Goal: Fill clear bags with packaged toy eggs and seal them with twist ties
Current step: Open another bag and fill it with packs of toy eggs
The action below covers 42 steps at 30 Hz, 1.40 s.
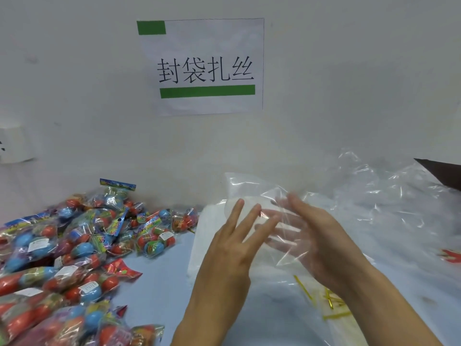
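both hands are raised over the table with a clear bag (252,196) held up between them. the left hand (234,245) has its fingers straight and spread, lying flat against the near side of the bag, not curled around anything. the right hand (316,236) is also flat with straight fingers, and the thin plastic lies over its fingers so they show through it a little blurred; whether the hand is inside the bag's mouth or just behind a layer of it cannot be told. the bag looks empty and stands above a flat stack of more bags (207,245) lying on the pale blue table (159,290). to the left, a big heap of packaged toy eggs (62,258) covers the table, each pack clear with orange and blue eggs inside and a bright card on top; the heap reaches back to the wall and is apart from the hands. below the right wrist, several gold twist ties (331,300) lie loose on plastic. to the right is a rumpled mass of clear plastic (389,196), with a dark corner of something (444,171) at the edge. on the white wall (74,96) is a paper sign (204,66) with black characters and green bars.
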Each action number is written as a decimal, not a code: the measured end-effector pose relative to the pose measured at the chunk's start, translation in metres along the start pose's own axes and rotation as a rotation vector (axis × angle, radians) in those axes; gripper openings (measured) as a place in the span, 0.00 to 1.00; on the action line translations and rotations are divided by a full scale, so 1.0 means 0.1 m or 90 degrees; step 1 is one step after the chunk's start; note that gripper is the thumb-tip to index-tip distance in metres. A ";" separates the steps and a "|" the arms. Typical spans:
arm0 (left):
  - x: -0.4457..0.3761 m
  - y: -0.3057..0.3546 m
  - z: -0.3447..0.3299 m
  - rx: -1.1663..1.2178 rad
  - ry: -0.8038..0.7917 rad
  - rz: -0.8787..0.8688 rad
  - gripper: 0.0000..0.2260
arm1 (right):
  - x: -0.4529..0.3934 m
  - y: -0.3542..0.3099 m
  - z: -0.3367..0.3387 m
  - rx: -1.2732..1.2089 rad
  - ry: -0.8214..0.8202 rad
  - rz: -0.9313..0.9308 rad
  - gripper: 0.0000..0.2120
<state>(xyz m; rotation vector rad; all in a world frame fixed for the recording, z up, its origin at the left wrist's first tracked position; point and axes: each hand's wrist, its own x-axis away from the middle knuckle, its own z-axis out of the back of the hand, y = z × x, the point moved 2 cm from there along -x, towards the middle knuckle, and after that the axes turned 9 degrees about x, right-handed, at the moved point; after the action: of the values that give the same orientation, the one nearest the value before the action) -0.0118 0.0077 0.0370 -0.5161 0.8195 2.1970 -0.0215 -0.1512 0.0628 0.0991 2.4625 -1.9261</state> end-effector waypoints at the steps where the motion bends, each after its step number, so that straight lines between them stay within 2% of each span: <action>1: 0.01 0.02 -0.02 -0.002 0.000 -0.003 0.55 | -0.01 0.00 0.02 0.033 0.044 0.022 0.16; 3: 0.04 0.01 -0.04 0.027 0.033 0.029 0.56 | -0.03 0.01 0.11 0.075 0.135 0.048 0.08; 7: 0.04 -0.07 -0.06 0.068 0.104 0.141 0.49 | -0.03 -0.03 0.21 0.068 0.181 0.077 0.09; 9: 0.03 -0.09 -0.06 0.108 0.118 0.142 0.40 | -0.04 -0.04 0.23 0.046 0.193 0.079 0.09; 12: 0.03 -0.13 -0.02 0.116 0.136 0.130 0.19 | -0.03 -0.07 0.29 0.009 0.214 0.082 0.12; 14: 0.01 -0.15 0.02 0.134 0.146 0.119 0.11 | -0.02 -0.09 0.37 -0.031 0.245 0.094 0.12; 17: 0.00 -0.16 0.03 0.183 0.131 0.091 0.14 | -0.01 -0.11 0.45 -0.087 0.288 0.128 0.10; 20: 0.04 -0.15 -0.06 0.198 0.036 0.157 0.24 | -0.01 -0.12 0.40 -0.127 0.266 0.136 0.11; 23: 0.06 -0.21 -0.07 0.107 0.039 0.230 0.16 | 0.02 -0.17 0.35 -0.143 0.196 0.114 0.10; 25: 0.07 -0.23 0.03 0.003 0.134 0.312 0.10 | 0.04 -0.19 0.33 -0.123 0.144 0.091 0.11; 27: 0.08 -0.22 0.15 -0.060 0.278 0.341 0.08 | 0.06 -0.19 0.31 -0.120 0.103 0.073 0.10; 29: 0.09 -0.21 0.26 -0.062 0.419 0.291 0.07 | 0.04 -0.17 0.27 -0.121 0.082 0.059 0.09; 31: 0.10 -0.20 0.31 -0.112 0.480 0.229 0.05 | 0.00 -0.11 0.26 -0.101 0.104 0.035 0.09; 32: 0.10 -0.23 0.29 -0.133 0.447 0.240 0.08 | -0.03 -0.06 0.27 -0.076 0.130 0.020 0.09; 35: 0.12 -0.42 0.09 -0.165 0.139 0.396 0.29 | -0.07 0.11 0.34 0.091 0.236 -0.021 0.07; 36: 0.14 -0.46 0.02 -0.148 0.049 0.455 0.34 | -0.08 0.15 0.37 0.134 0.263 -0.025 0.07; 37: 0.14 -0.46 -0.01 -0.112 0.010 0.490 0.36 | -0.09 0.18 0.39 0.145 0.281 -0.024 0.06; 38: 0.12 -0.43 -0.01 -0.069 0.028 0.479 0.36 | -0.10 0.19 0.39 0.136 0.293 -0.023 0.06; 40: 0.08 -0.39 0.03 -0.001 0.172 0.357 0.32 | -0.12 0.20 0.36 0.125 0.306 -0.015 0.05; 42: 0.03 -0.29 0.05 0.107 0.284 0.239 0.24 | -0.13 0.22 0.25 0.129 0.302 0.001 0.04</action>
<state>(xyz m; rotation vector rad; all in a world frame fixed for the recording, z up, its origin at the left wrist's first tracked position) 0.0077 0.0287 0.0275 -0.8402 1.4228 2.3499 -0.0080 -0.1709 0.0362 0.6269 2.4984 -2.3767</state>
